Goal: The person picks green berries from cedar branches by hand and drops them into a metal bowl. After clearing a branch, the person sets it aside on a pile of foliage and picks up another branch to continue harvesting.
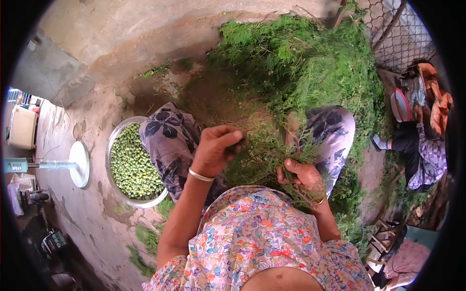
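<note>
My right hand (pixel 305 175) is closed around a green cypress-like sprig (pixel 264 157), whose feathery leaves spread over my lap and whose woody end runs back along the palm. My left hand (pixel 218 151) is held a little above and left of the sprig. Its fingers are curled and pinched together; whether a small piece sits between them I cannot make out. By my left knee stands a wide metal basin (pixel 113 182) holding many small round green cones (pixel 135 165).
A large heap of cut green branches (pixel 320 63) lies ahead and to the right, against the wall. A pedestal fan (pixel 79 164) is on the left. Loose sprigs (pixel 145 240) lie behind the basin. At the far right another person sits in patterned clothes (pixel 429 157), near wire mesh (pixel 400 39).
</note>
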`<state>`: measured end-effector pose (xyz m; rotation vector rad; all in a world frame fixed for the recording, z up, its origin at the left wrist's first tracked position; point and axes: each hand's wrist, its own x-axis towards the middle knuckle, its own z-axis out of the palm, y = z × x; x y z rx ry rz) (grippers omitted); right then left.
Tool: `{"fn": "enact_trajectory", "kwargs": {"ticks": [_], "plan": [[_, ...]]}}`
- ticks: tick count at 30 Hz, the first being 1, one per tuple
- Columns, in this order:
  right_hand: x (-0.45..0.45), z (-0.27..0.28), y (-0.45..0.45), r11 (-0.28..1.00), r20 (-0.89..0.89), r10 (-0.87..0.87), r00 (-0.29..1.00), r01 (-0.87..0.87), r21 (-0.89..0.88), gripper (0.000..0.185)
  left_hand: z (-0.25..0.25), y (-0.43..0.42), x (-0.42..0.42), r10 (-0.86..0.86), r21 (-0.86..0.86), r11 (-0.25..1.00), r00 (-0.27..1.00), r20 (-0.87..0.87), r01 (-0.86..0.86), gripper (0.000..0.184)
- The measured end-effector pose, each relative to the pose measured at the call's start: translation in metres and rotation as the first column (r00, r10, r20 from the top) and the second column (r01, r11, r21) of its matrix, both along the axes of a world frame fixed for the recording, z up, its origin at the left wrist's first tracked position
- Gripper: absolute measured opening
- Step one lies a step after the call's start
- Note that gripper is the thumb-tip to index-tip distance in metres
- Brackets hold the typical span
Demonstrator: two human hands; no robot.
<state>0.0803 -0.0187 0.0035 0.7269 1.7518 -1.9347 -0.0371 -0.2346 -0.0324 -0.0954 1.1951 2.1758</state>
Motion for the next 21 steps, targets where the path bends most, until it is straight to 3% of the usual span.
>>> {"fn": "enact_trajectory", "kwargs": {"ticks": [3, 4, 6, 8, 13, 21], "plan": [[0.001, -0.002, -0.001, 0.999, -0.053, 0.033, 0.998, -0.035, -0.03, 0.049, -0.01, 0.017, 0.0, -0.207, -0.268, 0.951, 0.963, -0.171, 0.156, 0.018], [0.002, -0.006, -0.002, 0.999, -0.07, -0.002, 0.998, -0.001, -0.041, 0.05, -0.01, 0.019, 0.001, -0.208, -0.268, 0.951, 0.963, -0.172, 0.157, 0.018], [0.003, -0.006, -0.002, 0.998, -0.084, -0.047, 0.995, 0.043, -0.054, 0.051, -0.006, 0.023, 0.002, -0.383, -0.302, 0.9, 0.901, -0.207, 0.313, 0.017], [0.003, -0.001, -0.001, 1.0, -0.008, -0.007, 1.0, 0.007, 0.0, 0.052, -0.011, 0.024, 0.002, -0.454, -0.279, 0.874, 0.874, -0.173, 0.399, 0.017], [0.003, -0.01, 0.01, 0.996, -0.002, 0.082, 0.997, -0.082, -0.035, 0.048, -0.038, 0.032, 0.006, -0.392, 0.084, 0.906, 0.896, -0.207, 0.416, 0.017], [0.006, -0.001, 0.006, 0.999, -0.002, 0.033, 0.999, -0.033, -0.043, 0.043, -0.018, 0.04, 0.022, -0.374, 0.216, 0.907, 0.927, 0.019, 0.361, 0.023]]}}
